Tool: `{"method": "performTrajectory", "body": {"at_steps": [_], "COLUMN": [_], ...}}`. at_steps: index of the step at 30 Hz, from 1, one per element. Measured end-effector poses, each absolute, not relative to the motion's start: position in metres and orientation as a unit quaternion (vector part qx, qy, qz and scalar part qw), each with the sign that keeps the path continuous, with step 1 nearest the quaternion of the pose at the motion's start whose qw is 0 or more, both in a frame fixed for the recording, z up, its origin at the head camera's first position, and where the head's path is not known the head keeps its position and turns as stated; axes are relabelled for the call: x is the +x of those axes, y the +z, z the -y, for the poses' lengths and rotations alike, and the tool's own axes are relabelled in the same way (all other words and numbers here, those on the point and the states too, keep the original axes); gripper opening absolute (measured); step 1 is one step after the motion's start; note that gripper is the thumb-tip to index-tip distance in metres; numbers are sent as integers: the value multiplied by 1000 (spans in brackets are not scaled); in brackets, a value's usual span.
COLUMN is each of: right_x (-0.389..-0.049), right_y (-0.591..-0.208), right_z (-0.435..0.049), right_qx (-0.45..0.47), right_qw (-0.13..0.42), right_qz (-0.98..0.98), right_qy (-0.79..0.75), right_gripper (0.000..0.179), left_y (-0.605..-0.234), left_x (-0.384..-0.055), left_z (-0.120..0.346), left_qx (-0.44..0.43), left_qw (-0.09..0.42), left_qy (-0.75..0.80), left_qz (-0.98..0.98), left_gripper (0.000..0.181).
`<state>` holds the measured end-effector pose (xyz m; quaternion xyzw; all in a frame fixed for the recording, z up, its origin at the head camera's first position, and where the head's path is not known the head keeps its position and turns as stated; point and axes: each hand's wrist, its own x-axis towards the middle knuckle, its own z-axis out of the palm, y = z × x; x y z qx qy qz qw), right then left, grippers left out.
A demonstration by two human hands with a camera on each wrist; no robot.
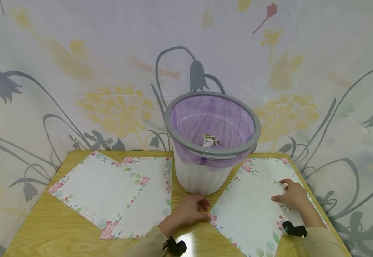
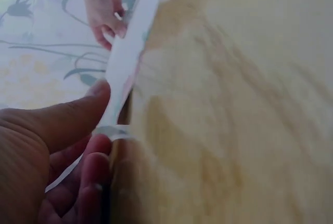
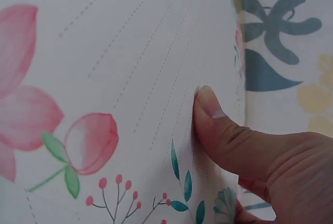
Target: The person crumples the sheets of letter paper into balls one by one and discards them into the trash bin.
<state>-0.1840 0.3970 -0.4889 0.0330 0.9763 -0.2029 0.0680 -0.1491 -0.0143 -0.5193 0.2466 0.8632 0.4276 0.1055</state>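
On the table's right part lie two overlapping floral-bordered sheets of paper, the nearer sheet [image 1: 247, 203] tilted over the one beneath. My left hand [image 1: 191, 210] is at this sheet's left corner, in front of the bin. In the left wrist view the thumb [image 2: 78, 115] and bent fingers stand apart, with the paper corner [image 2: 113, 130] between them. On the right side, my right hand [image 1: 293, 194] touches the paper, thumb and forefinger spread. The right thumb [image 3: 208, 109] rests on the printed side in the right wrist view; the other fingers are mostly hidden.
A white ribbed bin [image 1: 202, 178] with a grey rim and purple liner stands at the table's back middle, a crumpled wrapper [image 1: 210, 140] inside. Two more floral sheets [image 1: 99, 189] overlap on the left of the wooden table [image 1: 45, 228]. A patterned curtain [image 1: 109, 53] hangs behind.
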Motion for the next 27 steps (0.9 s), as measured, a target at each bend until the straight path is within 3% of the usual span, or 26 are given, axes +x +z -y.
{"method": "performTrajectory", "body": {"at_steps": [9, 21, 27], "right_x": [-181, -146, -141], "right_y": [-494, -490, -486], "right_z": [-396, -371, -364], "right_qx": [25, 37, 30], "right_qw": [85, -35, 2], "right_qz": [-967, -951, -939], "right_qy": [-237, -305, -342], "right_gripper": [81, 46, 39], "left_y": [-520, -517, -517], "left_x": [-147, -143, -141], "left_z": [10, 7, 4], "left_qx": [223, 214, 209], "left_qw": [93, 77, 57], "left_qy": [389, 390, 373], "left_qz": [-889, -892, -902], "left_gripper": [29, 27, 23]}}
